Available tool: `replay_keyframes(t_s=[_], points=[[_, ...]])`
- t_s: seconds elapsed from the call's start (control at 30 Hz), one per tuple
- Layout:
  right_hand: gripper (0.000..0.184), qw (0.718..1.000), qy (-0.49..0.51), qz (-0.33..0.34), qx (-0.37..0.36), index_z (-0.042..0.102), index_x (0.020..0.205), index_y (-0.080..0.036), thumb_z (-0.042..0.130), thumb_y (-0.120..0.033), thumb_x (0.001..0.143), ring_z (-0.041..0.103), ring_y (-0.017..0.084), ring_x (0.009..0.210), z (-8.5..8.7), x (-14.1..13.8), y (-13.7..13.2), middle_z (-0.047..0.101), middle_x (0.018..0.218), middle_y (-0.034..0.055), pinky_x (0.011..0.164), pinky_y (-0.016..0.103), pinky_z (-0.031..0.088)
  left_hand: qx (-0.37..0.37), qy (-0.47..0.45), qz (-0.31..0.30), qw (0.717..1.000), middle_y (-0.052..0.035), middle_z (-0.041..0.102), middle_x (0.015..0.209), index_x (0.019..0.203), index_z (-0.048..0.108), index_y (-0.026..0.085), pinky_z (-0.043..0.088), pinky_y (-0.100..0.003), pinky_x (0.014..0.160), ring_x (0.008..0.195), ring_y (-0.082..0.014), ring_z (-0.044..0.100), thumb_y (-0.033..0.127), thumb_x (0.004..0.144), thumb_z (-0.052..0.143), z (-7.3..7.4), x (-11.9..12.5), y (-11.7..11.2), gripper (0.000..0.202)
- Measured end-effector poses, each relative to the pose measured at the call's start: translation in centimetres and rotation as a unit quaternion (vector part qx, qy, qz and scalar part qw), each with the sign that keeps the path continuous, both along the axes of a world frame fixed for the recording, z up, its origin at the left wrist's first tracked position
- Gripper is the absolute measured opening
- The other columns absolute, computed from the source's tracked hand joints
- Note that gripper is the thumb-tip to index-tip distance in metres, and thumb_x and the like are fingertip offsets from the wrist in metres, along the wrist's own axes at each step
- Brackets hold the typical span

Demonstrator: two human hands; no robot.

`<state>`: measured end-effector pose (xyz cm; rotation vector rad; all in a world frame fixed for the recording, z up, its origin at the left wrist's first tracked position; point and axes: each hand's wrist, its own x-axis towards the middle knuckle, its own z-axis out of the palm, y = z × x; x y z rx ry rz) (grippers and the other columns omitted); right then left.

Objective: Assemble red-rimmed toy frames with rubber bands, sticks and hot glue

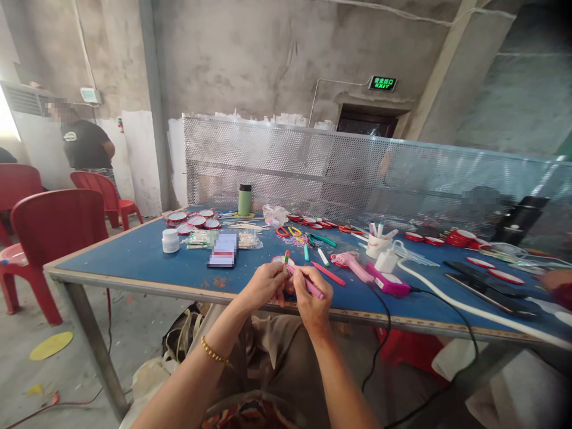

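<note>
At the table's front edge, my left hand (267, 286) is closed on a small flat stick with a red and green end (286, 257). The fingers cover its lower part. Close beside it, my right hand (314, 307) grips a pink marker (314, 291), its front end pointing toward the stick. Just behind both hands lies a white disc with a red rim (277, 259), partly hidden by the fingers. A teal marker (306, 252), a white marker with a green end (323, 257) and a red marker (330, 274) lie to the right.
On the blue table (147, 262) are a phone (222, 250), a white jar (170, 241), a green bottle (244, 200) and bagged sticks (201, 239). To the right are a pink glue gun (355, 266), cables and a white cup (378, 245). A perforated metal screen (277, 161) stands behind.
</note>
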<state>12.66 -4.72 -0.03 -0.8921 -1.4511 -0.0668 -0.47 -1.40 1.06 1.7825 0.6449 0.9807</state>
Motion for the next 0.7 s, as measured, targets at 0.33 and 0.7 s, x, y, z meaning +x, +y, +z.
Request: replay_keyframes(t_s=[0.33, 0.7], points=[[0.019, 1.000, -0.013, -0.017, 0.012, 0.060, 0.075, -0.019, 0.054, -0.025, 0.092, 0.053, 0.012, 0.049, 0.17, 0.00, 0.03, 0.059, 0.058, -0.0025, 0.053, 0.024, 0.044, -0.007, -0.005, 0.002, 1.000, -0.0005, 0.064, 0.072, 0.079, 0.052, 0.016, 0.034, -0.019, 0.041, 0.045, -0.0097, 0.059, 0.055, 0.089, 0.045, 0.21, -0.05, -0.17, 0.040], [0.020, 1.000, 0.011, -0.019, 0.000, 0.061, 0.075, -0.019, 0.054, -0.028, 0.092, 0.055, 0.012, 0.050, 0.01, 0.06, -0.04, 0.059, 0.059, -0.0023, 0.054, 0.024, 0.046, -0.016, -0.013, 0.003, 1.000, -0.0015, 0.066, 0.073, 0.079, 0.051, 0.017, 0.033, -0.019, 0.042, 0.043, -0.0094, 0.059, 0.054, 0.090, 0.045, 0.14, 0.03, -0.15, 0.039]])
